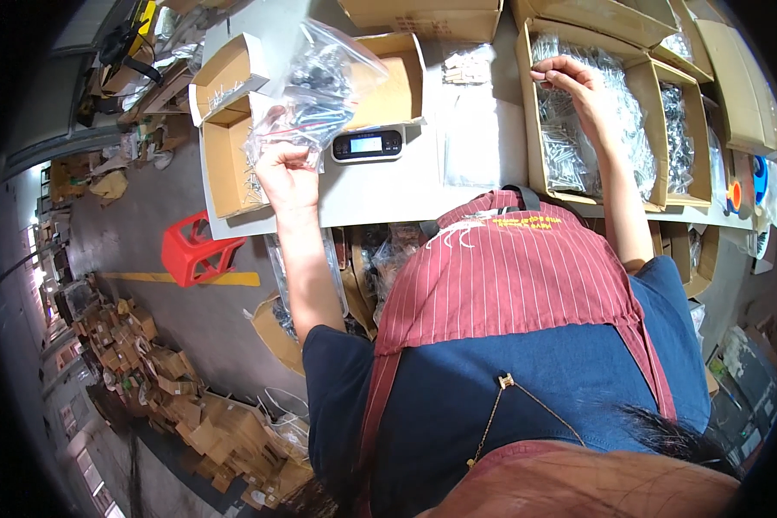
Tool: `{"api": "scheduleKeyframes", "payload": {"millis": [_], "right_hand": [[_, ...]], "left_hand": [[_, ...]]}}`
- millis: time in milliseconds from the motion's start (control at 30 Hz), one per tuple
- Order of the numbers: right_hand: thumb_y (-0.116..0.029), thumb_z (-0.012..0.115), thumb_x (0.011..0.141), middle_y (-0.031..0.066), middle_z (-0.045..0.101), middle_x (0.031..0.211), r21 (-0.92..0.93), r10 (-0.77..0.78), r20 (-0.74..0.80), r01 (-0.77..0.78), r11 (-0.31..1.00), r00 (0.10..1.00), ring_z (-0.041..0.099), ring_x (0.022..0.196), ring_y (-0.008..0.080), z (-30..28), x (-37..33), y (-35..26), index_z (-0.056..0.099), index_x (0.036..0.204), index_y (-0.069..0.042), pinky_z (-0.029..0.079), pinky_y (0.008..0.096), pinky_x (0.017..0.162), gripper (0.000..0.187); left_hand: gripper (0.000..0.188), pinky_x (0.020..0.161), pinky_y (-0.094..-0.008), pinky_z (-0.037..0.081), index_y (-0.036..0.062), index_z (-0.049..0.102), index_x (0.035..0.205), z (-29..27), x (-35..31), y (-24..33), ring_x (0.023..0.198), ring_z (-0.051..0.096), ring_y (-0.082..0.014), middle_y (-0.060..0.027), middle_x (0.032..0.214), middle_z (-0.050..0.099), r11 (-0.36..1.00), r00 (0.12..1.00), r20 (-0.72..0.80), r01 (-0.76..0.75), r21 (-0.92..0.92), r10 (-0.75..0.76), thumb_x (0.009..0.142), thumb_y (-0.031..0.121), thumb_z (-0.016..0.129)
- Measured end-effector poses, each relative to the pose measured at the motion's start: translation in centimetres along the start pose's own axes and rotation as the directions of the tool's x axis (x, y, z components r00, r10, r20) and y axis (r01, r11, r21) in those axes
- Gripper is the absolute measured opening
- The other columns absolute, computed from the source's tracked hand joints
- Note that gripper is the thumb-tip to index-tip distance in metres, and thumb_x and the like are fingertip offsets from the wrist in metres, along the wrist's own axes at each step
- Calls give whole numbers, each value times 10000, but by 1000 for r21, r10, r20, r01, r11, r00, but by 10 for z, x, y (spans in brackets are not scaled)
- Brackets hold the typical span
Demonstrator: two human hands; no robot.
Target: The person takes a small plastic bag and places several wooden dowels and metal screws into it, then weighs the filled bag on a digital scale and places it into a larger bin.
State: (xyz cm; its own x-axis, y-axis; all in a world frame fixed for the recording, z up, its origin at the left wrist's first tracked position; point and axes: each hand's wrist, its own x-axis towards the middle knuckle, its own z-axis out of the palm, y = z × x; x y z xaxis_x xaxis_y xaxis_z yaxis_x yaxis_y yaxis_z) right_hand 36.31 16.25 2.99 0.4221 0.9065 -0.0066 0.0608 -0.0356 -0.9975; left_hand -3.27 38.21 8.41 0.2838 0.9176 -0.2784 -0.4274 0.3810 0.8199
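My left hand (pixel 288 177) grips the lower edge of a clear plastic bag (pixel 319 73) with a red line along its edge. Small dark parts show through the plastic. The bag hangs over a cardboard tray (pixel 224 160) holding a few screws and partly hides a cardboard box (pixel 391 82). Over at the right, my right hand (pixel 583 91) is above an open cardboard box (pixel 533 129) of silvery screws (pixel 564 155) in clear plastic. Its thumb and fingertips are pinched together; whatever is between them is too small to tell.
A black digital scale display (pixel 367 145) stands beside the bag. Clear flat bags (pixel 472 147) lie mid-table, with a box of dark parts (pixel 675 138) farther right. Below the table's left edge sits a red plastic stool (pixel 200 250); cardboard boxes (pixel 207 432) are piled on the floor.
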Motion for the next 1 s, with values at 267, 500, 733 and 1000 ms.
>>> {"api": "scheduleKeyframes", "payload": {"millis": [267,500,733,1000], "right_hand": [[-118,550,967,63,703,1028,19,22,-11,-22,1000,1000,662,1008,132,3,-1,-2,670,1108,-15,492,280,938,213],[-143,562,965,43,704,1021,14,35,-13,-35,999,999,643,1012,116,2,-3,1,679,1080,-23,464,275,927,204],[-108,558,968,74,714,1051,10,3,-16,-2,1000,1000,648,1032,137,-1,-1,7,669,1123,-5,477,290,955,217],[-59,552,948,106,712,1063,74,-6,-7,6,997,1000,632,974,129,0,5,11,663,1113,40,470,262,905,222]], "left_hand": [[719,794,-305,566,-82,543,1260,1,-12,-6,898,648,-239,-191,1144,632,999,988,152,6,-50,2,546,-74,462],[626,626,-285,530,-83,521,1263,29,-38,-1,723,615,-213,-165,1034,648,991,998,-42,50,-128,-56,641,-57,455],[504,1067,-492,420,-92,464,1353,-51,-63,-10,1222,561,-350,-219,1318,575,827,890,421,365,-427,-176,888,102,443],[419,997,-408,470,-114,497,1309,-120,-168,-29,1142,597,-287,-199,1240,609,993,951,-298,58,-104,-87,1009,177,496]]}}
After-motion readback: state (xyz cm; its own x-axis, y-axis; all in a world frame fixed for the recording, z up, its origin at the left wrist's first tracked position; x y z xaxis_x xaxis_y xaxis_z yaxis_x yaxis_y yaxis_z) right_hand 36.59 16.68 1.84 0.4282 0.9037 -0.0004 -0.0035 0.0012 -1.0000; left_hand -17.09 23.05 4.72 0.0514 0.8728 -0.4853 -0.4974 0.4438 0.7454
